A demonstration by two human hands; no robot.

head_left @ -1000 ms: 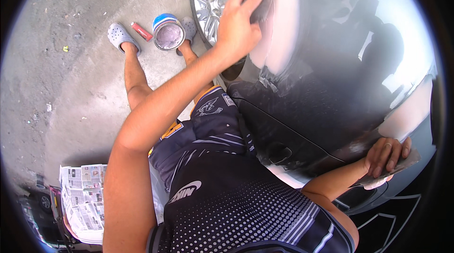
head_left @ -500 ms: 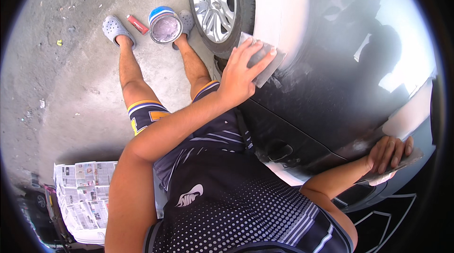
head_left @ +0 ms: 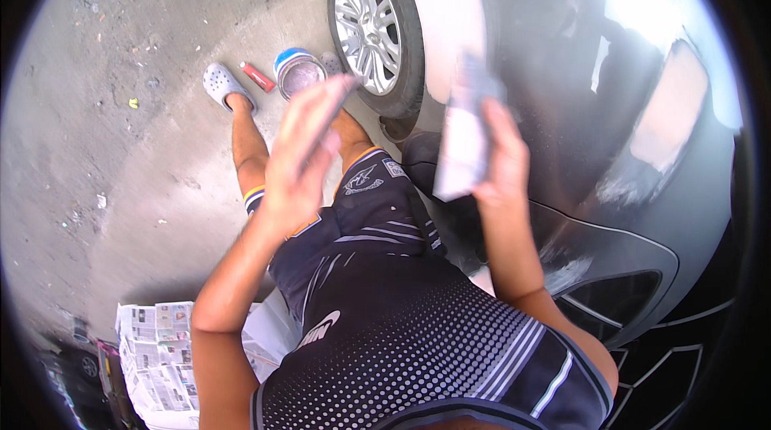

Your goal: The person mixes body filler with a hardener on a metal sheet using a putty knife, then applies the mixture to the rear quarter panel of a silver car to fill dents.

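Observation:
In front of my body, both hands are raised and blurred by motion. My left hand (head_left: 299,161) grips a thin, flat grey spreader (head_left: 331,115), seen nearly edge-on. Across from it, my right hand (head_left: 507,149) holds a flat plate (head_left: 464,137) with a pale, whitish face turned partly toward my left hand. Beyond the plate is the dark grey car body (head_left: 554,101). It carries one pale pinkish filler patch (head_left: 450,20) beside the wheel and another patch (head_left: 671,113) farther right, streaked at its lower end. Neither hand touches the car.
On the concrete ground stands an open can (head_left: 302,74) of pinkish paste with a blue band, beside a red tube (head_left: 257,77) and my grey clogs (head_left: 229,86). The car wheel (head_left: 368,28) is just right of them. Newspaper sheets (head_left: 161,350) cover something white at lower left.
My left hand has come off the car panel with the spreader, moving left. My right hand has swung the plate in from the far right to the middle.

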